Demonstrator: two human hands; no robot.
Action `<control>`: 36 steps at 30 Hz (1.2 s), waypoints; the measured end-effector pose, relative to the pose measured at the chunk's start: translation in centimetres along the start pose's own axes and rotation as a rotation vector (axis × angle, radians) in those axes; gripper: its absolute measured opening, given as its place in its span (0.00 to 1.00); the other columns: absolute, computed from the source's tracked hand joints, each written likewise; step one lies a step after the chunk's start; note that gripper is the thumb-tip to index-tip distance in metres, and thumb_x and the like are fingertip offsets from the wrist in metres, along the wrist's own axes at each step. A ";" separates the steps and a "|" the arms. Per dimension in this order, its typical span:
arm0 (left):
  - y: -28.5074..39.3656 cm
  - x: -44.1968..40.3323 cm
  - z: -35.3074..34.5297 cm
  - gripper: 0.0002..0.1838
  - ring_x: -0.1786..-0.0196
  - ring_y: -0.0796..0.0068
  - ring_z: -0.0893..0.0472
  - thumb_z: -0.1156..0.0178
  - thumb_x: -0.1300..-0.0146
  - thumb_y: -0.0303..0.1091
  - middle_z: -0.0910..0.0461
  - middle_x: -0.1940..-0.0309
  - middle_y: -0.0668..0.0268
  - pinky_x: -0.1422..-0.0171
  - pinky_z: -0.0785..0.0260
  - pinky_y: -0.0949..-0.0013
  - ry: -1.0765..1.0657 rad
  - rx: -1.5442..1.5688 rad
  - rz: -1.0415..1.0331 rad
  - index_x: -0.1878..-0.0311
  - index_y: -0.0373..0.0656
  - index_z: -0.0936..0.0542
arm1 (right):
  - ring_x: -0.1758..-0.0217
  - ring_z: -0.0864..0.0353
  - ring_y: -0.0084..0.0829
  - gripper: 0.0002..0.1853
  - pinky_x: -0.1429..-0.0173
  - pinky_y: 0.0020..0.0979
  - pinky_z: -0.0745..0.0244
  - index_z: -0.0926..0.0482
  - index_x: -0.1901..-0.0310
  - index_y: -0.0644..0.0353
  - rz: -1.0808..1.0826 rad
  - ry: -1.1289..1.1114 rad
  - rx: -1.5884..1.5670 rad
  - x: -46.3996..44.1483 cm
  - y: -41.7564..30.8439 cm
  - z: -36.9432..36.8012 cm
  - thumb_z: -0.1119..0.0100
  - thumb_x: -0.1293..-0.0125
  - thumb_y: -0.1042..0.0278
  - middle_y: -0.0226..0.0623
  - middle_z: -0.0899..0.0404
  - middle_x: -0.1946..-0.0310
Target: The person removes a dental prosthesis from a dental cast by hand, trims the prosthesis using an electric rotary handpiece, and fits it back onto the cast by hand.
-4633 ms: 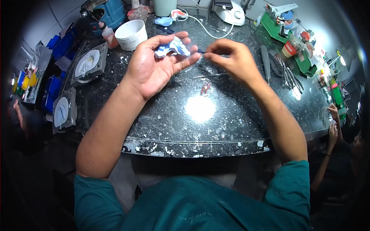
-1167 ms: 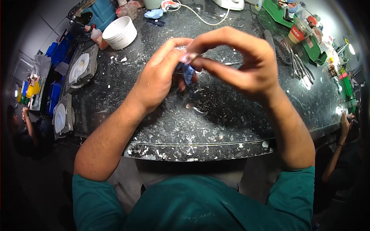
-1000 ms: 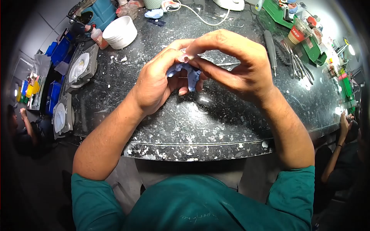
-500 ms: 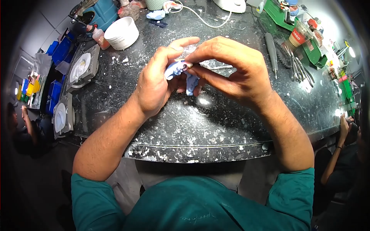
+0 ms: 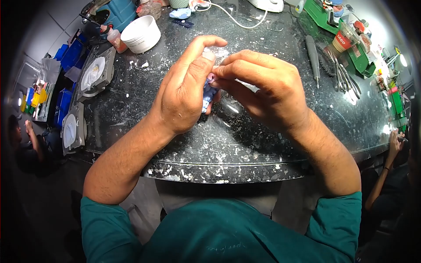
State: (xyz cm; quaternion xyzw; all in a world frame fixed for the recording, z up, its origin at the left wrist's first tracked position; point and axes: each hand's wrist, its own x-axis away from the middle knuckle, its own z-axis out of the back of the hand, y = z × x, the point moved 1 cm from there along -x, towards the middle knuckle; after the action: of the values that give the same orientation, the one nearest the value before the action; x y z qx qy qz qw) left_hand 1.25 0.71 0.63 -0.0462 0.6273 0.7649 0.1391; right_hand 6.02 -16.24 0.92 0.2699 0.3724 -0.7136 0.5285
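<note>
Wrapped round a small blue dental cast (image 5: 207,100), my left hand (image 5: 182,94) hides much of it; its index finger curves above, apart from the piece. A small pink piece (image 5: 212,78) shows at the cast's upper end. The thumb and index finger of my right hand (image 5: 267,85) are pinched together at that pink piece, and their tips cover part of it. I cannot tell whether the pink piece is fixed to the cast. Both hands are close together over the dark, white-spattered bench (image 5: 210,149).
A white tub (image 5: 141,35) and a pink-filled bottle (image 5: 115,41) stand back left, near grey plates (image 5: 94,74). At right lie a grey handpiece (image 5: 312,59), scissors-like tools (image 5: 344,79) and a green bin (image 5: 359,59). A white cable (image 5: 239,25) crosses the back. Other people sit at both sides.
My left hand has turned, bringing its thumb upward and the blue cast more upright and more hidden. The right fingertips stay at the pink piece while that hand rolls slightly.
</note>
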 end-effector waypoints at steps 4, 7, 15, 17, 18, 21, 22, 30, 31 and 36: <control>0.0 -0.2 0.1 0.26 0.78 0.82 0.26 0.65 0.26 0.44 0.24 0.77 0.67 0.77 0.36 0.81 -0.016 -0.050 0.007 0.35 0.37 0.33 | 0.65 0.15 0.38 0.09 0.62 0.33 0.20 0.19 0.64 0.61 -0.017 -0.043 0.042 0.0 -0.5 0.2 0.29 0.47 0.77 0.37 0.18 0.67; -0.2 -0.3 0.2 0.24 0.78 0.83 0.26 0.64 0.25 0.44 0.25 0.76 0.67 0.78 0.36 0.80 -0.032 0.000 0.020 0.38 0.38 0.31 | 0.64 0.14 0.38 0.11 0.61 0.31 0.19 0.18 0.63 0.62 -0.078 -0.081 0.040 0.2 -0.5 0.2 0.28 0.48 0.78 0.38 0.16 0.66; -0.8 -0.3 0.0 0.20 0.78 0.83 0.26 0.64 0.24 0.42 0.25 0.75 0.66 0.79 0.37 0.79 -0.030 0.056 0.076 0.41 0.41 0.29 | 0.63 0.16 0.39 0.09 0.61 0.36 0.20 0.20 0.62 0.58 -0.063 -0.077 0.077 0.3 -0.8 -0.2 0.32 0.46 0.73 0.36 0.19 0.67; -0.6 -0.3 0.3 0.20 0.78 0.83 0.26 0.63 0.24 0.42 0.25 0.75 0.67 0.79 0.37 0.79 -0.041 0.088 0.048 0.41 0.41 0.29 | 0.64 0.15 0.38 0.11 0.61 0.33 0.20 0.19 0.62 0.60 -0.092 -0.050 0.026 0.2 -0.9 -0.1 0.30 0.47 0.79 0.37 0.17 0.66; -0.4 -0.3 0.3 0.20 0.78 0.84 0.26 0.63 0.24 0.43 0.25 0.75 0.67 0.78 0.37 0.80 -0.048 0.104 0.034 0.41 0.41 0.30 | 0.63 0.15 0.38 0.11 0.60 0.33 0.20 0.19 0.62 0.61 -0.060 -0.021 0.005 0.2 -0.8 -0.1 0.29 0.48 0.79 0.38 0.17 0.66; 0.3 -0.1 0.0 0.21 0.77 0.84 0.26 0.63 0.25 0.43 0.25 0.76 0.68 0.76 0.38 0.80 -0.015 0.100 -0.039 0.41 0.40 0.30 | 0.62 0.14 0.39 0.12 0.58 0.33 0.19 0.19 0.62 0.63 0.029 0.042 -0.026 0.1 -0.5 -0.2 0.28 0.49 0.80 0.39 0.17 0.65; 0.3 -0.1 0.1 0.22 0.76 0.85 0.27 0.63 0.25 0.44 0.25 0.77 0.69 0.75 0.38 0.80 -0.014 0.093 -0.034 0.39 0.40 0.31 | 0.62 0.14 0.39 0.12 0.58 0.33 0.19 0.19 0.62 0.63 0.052 0.049 -0.014 0.1 -0.4 -0.2 0.28 0.50 0.80 0.39 0.17 0.65; 0.3 -0.1 0.3 0.23 0.76 0.84 0.27 0.62 0.25 0.44 0.26 0.77 0.69 0.74 0.38 0.80 -0.065 0.018 -0.066 0.36 0.38 0.33 | 0.60 0.14 0.39 0.12 0.56 0.33 0.19 0.19 0.63 0.63 0.023 0.000 0.010 0.1 -0.8 -0.1 0.28 0.50 0.80 0.39 0.16 0.64; 0.3 -0.1 0.4 0.23 0.76 0.84 0.27 0.61 0.25 0.44 0.26 0.77 0.69 0.74 0.38 0.79 -0.071 0.028 -0.065 0.36 0.39 0.33 | 0.60 0.14 0.39 0.12 0.56 0.34 0.19 0.19 0.63 0.63 0.020 0.003 0.007 0.0 -0.8 0.0 0.28 0.50 0.80 0.39 0.16 0.64; 1.0 0.0 0.4 0.26 0.75 0.81 0.25 0.61 0.28 0.43 0.24 0.75 0.66 0.73 0.36 0.78 -0.075 0.175 -0.083 0.33 0.36 0.36 | 0.57 0.15 0.35 0.12 0.53 0.31 0.20 0.18 0.60 0.64 -0.055 0.014 -0.132 -0.2 -0.7 0.1 0.28 0.48 0.79 0.39 0.16 0.63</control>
State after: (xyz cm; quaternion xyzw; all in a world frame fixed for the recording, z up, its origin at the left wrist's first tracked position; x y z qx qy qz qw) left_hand 1.01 0.94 1.70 -0.0311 0.6837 0.7019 0.1974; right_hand 5.38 -16.11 1.31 0.2291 0.4299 -0.6998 0.5226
